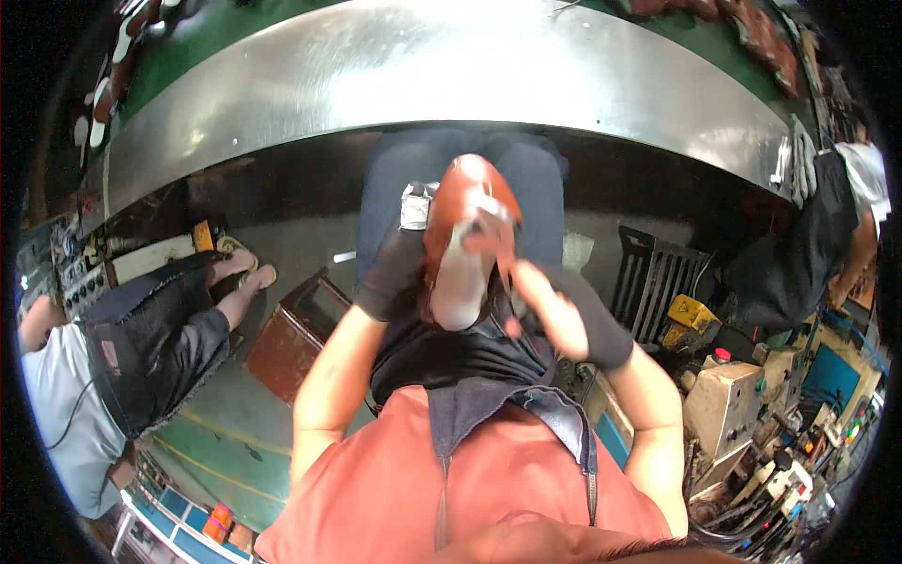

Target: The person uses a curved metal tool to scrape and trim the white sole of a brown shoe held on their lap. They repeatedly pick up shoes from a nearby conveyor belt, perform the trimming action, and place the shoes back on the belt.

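A brown leather shoe (473, 179) is held over my lap, its rounded toe pointing away and its pale insole (458, 287) showing through the opening. My left hand (399, 268), in a dark glove, grips the shoe along its left side. By those fingers is a small white and silvery wrapping (415, 207); whether it is on a finger or held cannot be made out. Over the right edge of the opening is my right hand (540, 291), with a dark covering round the wrist. Motion smears its fingers near the shoe's throat, hiding whether they pinch anything.
A long shiny metal bench edge (470, 70) curves across in front of my knees. On the left are a brown box (293, 338) and a seated person (141, 348). To the right stand a dark slatted chair (658, 277), another person (799, 244) and a machine with a red button (722, 399).
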Demonstrator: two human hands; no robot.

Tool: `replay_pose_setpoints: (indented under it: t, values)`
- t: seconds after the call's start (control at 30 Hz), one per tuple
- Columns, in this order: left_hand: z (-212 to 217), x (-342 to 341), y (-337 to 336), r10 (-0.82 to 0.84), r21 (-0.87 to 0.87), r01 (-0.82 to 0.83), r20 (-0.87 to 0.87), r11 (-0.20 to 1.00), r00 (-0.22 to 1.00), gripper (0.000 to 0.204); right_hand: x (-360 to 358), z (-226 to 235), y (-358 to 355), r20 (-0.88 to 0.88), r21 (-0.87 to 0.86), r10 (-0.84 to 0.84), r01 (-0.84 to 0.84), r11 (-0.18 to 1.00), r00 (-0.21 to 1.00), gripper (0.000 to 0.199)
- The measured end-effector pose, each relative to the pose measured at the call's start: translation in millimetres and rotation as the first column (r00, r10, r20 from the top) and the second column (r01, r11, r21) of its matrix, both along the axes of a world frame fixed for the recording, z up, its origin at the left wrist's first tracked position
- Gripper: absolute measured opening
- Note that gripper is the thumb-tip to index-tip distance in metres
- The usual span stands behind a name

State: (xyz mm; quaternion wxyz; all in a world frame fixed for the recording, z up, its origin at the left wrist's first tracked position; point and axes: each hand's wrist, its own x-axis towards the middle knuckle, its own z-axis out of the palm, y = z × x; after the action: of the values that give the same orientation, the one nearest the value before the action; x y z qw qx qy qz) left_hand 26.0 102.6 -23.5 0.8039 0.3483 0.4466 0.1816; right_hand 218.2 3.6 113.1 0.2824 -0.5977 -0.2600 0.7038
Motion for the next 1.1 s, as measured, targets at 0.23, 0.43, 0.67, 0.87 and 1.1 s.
replay_pose_setpoints:
  t: [0.23,0.43,0.67,0.87,1.1]
  values:
    - [-19,7,-19,0.116,0.451,0.006,-0.243,0.893,0.963,0.069,40,-79,29,-0.126,-0.078,0.069,-0.079,0.994,0.99,0.05]
    - [-35,14,-77,0.114,0.753,0.16,-0.298,0.638,0.948,0.087,49,-62,23,0.658,0.1,0.457,-0.671,0.735,0.599,0.052]
    - [-39,14,-60,0.127,0.799,0.28,-0.403,0.533,0.907,0.089,38,-107,14,0.935,0.234,0.075,-0.763,0.603,0.346,0.051]
    - [-38,27,-33,0.265,-0.063,-0.258,0.173,0.964,0.949,0.05,56,-87,26,0.208,-0.146,0.492,-0.47,0.87,0.846,0.047]
    - [-49,21,-18,0.101,0.635,0.28,-0.495,0.72,0.863,0.058,43,4,70,0.865,-0.009,0.457,-0.902,0.431,0.21,0.043]
